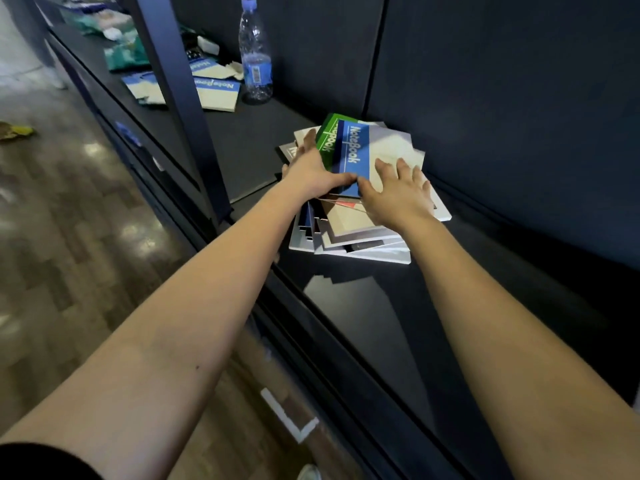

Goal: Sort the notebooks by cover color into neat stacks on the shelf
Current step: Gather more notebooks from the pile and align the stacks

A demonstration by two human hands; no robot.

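A messy pile of notebooks [349, 233] lies on the dark shelf [398, 306]. On top sits a blue-banded notebook [356, 150], with a green-banded notebook [327, 135] partly under it. My left hand [311, 171] holds the top notebooks at their left edge, thumb over the blue cover's near corner. My right hand [398, 192] rests flat on the blue-banded notebook's pale cover with spread, straight fingers. A red-marked cover peeks out just below the hands.
A water bottle [255, 50] stands farther back on the shelf. More blue-banded notebooks [216, 90] lie beyond a dark upright post [180, 98]. Green packets [126, 53] sit at the far end. Wooden floor [86, 220] is to the left.
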